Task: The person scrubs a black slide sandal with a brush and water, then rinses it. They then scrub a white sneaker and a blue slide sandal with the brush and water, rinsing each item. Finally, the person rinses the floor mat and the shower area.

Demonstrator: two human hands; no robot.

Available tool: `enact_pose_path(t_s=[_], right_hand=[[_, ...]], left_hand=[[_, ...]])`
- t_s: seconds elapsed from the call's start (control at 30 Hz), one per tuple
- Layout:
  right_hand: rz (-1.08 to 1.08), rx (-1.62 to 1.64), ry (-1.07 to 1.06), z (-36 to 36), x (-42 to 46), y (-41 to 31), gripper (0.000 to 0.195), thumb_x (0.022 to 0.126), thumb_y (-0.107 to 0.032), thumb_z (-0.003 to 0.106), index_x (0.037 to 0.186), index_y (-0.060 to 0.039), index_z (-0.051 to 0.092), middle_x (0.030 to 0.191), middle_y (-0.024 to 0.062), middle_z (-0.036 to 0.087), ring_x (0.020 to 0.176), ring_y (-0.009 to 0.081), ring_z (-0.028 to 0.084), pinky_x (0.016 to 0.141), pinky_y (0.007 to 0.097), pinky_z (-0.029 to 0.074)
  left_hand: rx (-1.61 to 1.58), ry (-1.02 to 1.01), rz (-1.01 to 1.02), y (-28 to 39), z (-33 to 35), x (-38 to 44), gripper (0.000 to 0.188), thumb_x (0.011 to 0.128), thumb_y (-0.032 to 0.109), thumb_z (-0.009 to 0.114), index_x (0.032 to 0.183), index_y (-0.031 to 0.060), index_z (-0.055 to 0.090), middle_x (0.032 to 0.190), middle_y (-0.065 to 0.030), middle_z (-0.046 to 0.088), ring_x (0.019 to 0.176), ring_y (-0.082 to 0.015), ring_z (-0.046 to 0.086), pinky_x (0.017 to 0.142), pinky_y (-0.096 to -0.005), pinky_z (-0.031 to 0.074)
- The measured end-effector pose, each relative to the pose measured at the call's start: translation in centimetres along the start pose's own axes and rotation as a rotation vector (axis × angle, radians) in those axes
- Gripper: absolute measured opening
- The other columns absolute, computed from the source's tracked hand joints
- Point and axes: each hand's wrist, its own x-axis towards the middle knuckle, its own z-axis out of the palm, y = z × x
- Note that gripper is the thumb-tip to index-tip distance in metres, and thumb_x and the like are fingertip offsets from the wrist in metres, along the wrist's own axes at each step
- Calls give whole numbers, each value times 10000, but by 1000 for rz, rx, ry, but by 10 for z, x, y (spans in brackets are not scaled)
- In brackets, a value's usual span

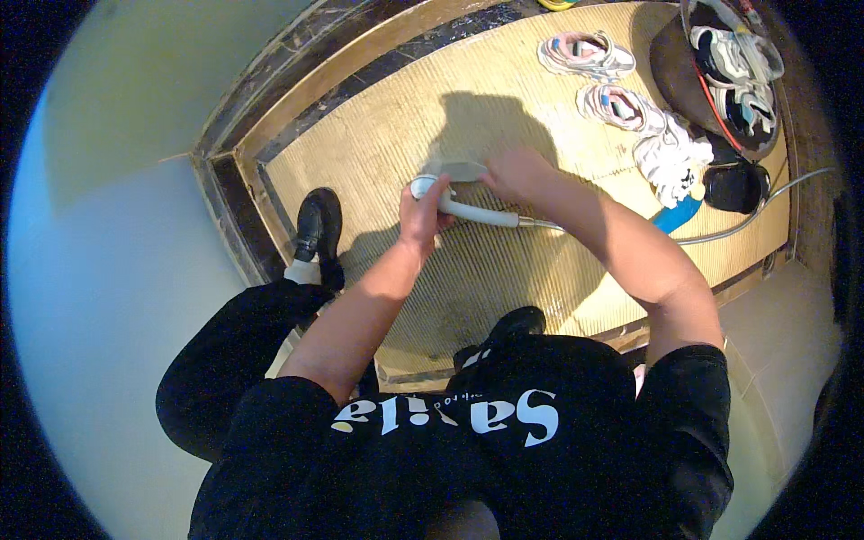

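Note:
My left hand (420, 219) is wrapped around the neck of a white hand shower (482, 214), just below its round head. From the handle's end a metal shower hose (725, 236) runs off to the right. My right hand (518, 175), blurred, pinches the end of a pale, flat, rounded piece (462, 171). That piece lies just beyond the shower head, and blur hides what exactly it is. Both hands are above a ribbed yellowish floor (378, 142), with my shadow cast around them.
A pair of pale sneakers (587, 55) stands at the upper right. Beside them is a dark bucket (675, 74) with more shoes in it. A white bunched heap (671, 162), a blue object (678, 214) and a black container (736, 185) lie nearer. A raised dark edge (253, 196) borders the floor.

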Motion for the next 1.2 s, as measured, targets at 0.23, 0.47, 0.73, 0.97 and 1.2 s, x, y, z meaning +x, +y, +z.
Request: enact_pose_path(t_s=[0.23,0.47,0.73,0.97,1.2], right_hand=[[513,502,-415,23,84,7,435,927,-435,455,1059,-79,668,1004,189,674,907,382,649,807,482,509],[26,155,-703,11,58,-44,417,907,-419,502,939,-57,707,932,197,684,903,370,653,831,480,508],[30,251,-459,41,73,-30,433,907,-438,492,986,-65,697,947,183,684,929,350,642,839,454,499],[379,487,-568,29,117,-62,479,915,-462,459,933,-46,695,931,185,682,878,355,655,802,449,508],[-48,228,-696,20,122,-82,456,917,-452,458,989,-68,692,1009,186,667,943,347,649,829,456,504]], left_hand=[[-75,156,-52,-44,-19,-15,407,815,345,729,1035,95,494,877,-43,595,708,-145,580,482,-285,500],[-230,139,2,-57,-35,-31,363,842,307,716,1014,81,492,846,-37,597,680,-143,579,481,-279,498],[-232,177,17,-49,-42,-37,322,848,304,712,982,86,517,819,-31,595,658,-132,573,465,-272,486],[-259,190,61,-48,-58,-32,339,837,313,718,993,91,514,798,-27,591,638,-131,570,487,-271,495],[-285,261,25,-41,-87,-26,383,808,321,747,1001,92,509,813,-23,578,652,-139,572,473,-276,496]])
